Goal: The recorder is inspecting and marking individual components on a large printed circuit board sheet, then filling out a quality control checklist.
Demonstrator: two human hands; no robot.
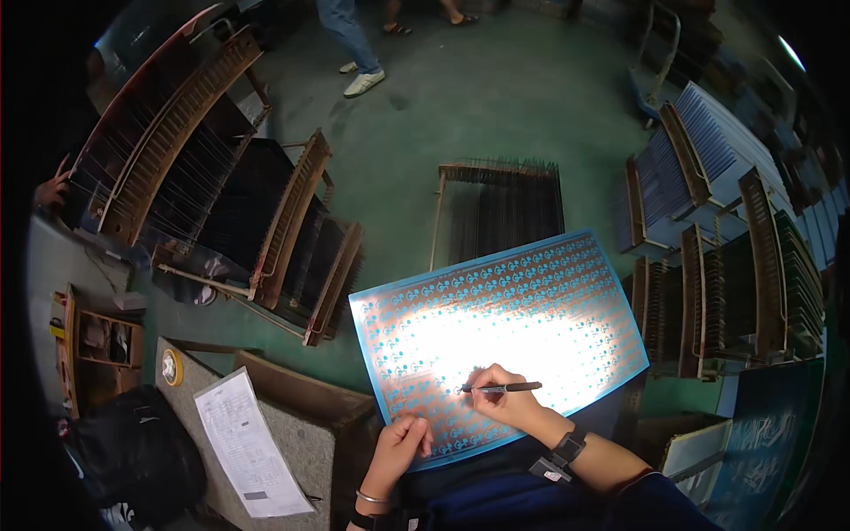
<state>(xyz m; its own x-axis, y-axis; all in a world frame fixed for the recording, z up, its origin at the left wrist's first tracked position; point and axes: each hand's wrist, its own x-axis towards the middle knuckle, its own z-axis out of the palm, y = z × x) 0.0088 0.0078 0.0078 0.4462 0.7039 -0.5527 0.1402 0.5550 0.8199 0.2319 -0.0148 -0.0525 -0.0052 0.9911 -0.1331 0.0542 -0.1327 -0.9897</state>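
Observation:
A large rectangular panel (611,296) with a blue border and rows of small blue figures on a copper-coloured ground lies tilted in front of me. Strong light whitens its middle. Above its lower part, my right hand (503,405) grips a dark pen (518,387), tip pointing left at the pattern. My left hand (398,450) is at the panel's near left edge, fingers curled into a loose fist with the thumb on top. Whether those fingers pinch anything is hidden.
Slotted racks of thin dark panels stand at left (292,226), straight ahead (505,208) and right (699,301). Near left, a grey bench (301,434) bears a printed paper sheet (248,442) and a tape roll (172,366). A black bag (142,451) is beside it. Another person's legs (352,40) show far ahead.

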